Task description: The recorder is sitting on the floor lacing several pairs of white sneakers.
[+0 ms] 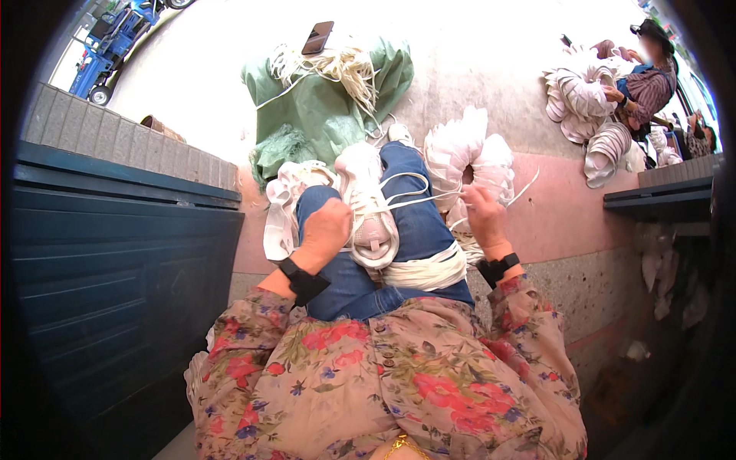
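Note:
A white sneaker (373, 222) with pale pink parts lies across my thighs, its tongue and opening toward me. White shoelaces (418, 201) run from its eyelets to the right. My right hand (484, 213) is closed on these laces, pinching them between thumb and fingers, and a loose end sticks out beyond it. My left hand (327, 230) is closed at the left side of the sneaker, on a lace by its edge, mostly hidden by the fingers. A bundle of white laces (426, 270) lies over my right thigh.
White shoe uppers (469, 157) stand bunched right of my legs, and more shoes (284, 203) lie to the left. Ahead, a green sack (310, 107) bears laces (349, 69) and a phone (317, 37). Dark blue door panels (123, 284) flank my left. Another person (652, 88) handles uppers far right.

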### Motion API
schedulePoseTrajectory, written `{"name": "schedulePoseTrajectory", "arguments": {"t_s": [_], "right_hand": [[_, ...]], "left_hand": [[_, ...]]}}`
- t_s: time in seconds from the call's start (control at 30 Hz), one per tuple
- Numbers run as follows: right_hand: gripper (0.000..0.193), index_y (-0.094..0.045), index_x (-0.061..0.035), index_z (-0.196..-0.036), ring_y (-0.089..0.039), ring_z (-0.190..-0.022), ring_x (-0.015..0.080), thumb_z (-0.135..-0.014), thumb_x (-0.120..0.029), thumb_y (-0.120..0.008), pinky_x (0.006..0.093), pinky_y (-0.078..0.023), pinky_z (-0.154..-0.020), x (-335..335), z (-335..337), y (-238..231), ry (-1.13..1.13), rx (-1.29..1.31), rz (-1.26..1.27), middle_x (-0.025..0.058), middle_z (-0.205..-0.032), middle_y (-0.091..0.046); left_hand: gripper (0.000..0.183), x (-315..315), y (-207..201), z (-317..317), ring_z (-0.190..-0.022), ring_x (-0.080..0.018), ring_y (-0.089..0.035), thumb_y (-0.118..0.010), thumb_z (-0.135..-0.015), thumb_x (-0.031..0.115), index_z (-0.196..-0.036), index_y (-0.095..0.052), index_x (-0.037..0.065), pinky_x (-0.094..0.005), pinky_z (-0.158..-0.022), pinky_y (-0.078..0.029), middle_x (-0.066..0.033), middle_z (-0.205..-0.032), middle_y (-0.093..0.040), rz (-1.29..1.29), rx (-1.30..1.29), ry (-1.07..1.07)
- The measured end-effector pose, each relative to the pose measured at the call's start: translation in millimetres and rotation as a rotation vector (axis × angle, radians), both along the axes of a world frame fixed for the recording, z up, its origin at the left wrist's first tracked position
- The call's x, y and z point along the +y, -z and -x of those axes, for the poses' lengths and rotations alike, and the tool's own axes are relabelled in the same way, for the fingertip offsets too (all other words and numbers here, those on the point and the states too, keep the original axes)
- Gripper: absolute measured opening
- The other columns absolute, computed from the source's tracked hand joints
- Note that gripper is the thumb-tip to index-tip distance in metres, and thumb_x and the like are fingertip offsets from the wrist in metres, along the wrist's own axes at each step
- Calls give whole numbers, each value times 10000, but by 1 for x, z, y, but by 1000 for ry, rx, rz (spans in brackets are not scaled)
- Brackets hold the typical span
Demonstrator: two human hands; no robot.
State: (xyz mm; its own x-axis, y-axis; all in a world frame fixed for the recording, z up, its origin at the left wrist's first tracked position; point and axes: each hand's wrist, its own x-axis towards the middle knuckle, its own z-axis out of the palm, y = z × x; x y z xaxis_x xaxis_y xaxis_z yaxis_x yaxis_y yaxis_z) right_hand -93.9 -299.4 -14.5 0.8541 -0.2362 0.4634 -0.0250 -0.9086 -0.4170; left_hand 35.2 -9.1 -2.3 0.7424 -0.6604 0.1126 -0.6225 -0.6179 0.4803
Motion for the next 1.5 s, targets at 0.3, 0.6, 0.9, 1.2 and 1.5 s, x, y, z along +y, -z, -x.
{"name": "schedulePoseTrajectory", "arguments": {"t_s": [0.3,0.6,0.9,1.2,1.5], "right_hand": [[231,-572,-88,-959,-605,-705,294,-747,-22,-507,376,-495,-601,55,-75,-3,-221,127,-78,87,-870,-601],[62,-557,-75,-779,-628,-646,231,-720,-62,-546,341,-492,-544,74,-115,-5,-600,353,309,80,-686,-601],[177,-624,-61,-878,-605,-713,327,-730,-94,-532,411,-480,-632,58,-112,1,-264,536,81,149,-757,-617],[171,-654,-71,-840,-615,-753,338,-755,-134,-520,429,-488,-665,66,-114,4,-151,541,-51,164,-764,-624],[195,-652,-70,-846,-608,-800,344,-790,-199,-516,431,-479,-699,69,-119,0,-99,620,-94,173,-807,-627]], "left_hand": [[257,14,-17,15,-755,-328,-600,-598,-779,242,-938,-526,52,-407,-647,-463,-160,-782,-610,-157,502,-90],[125,23,-18,5,-498,-74,-511,-562,-795,53,-913,-526,34,-193,-427,-364,-11,-622,-537,322,1427,-470],[245,46,-57,-2,-655,-103,-576,-532,-825,10,-1067,-532,-24,-241,-604,-500,-37,-748,-586,787,1733,-207],[208,13,-41,8,-712,-124,-607,-551,-818,18,-1013,-605,-27,-220,-649,-473,-60,-853,-646,397,867,39],[132,25,-45,-5,-675,-134,-557,-575,-833,131,-843,-605,3,-290,-640,-451,-72,-766,-611,555,526,-265]]}}
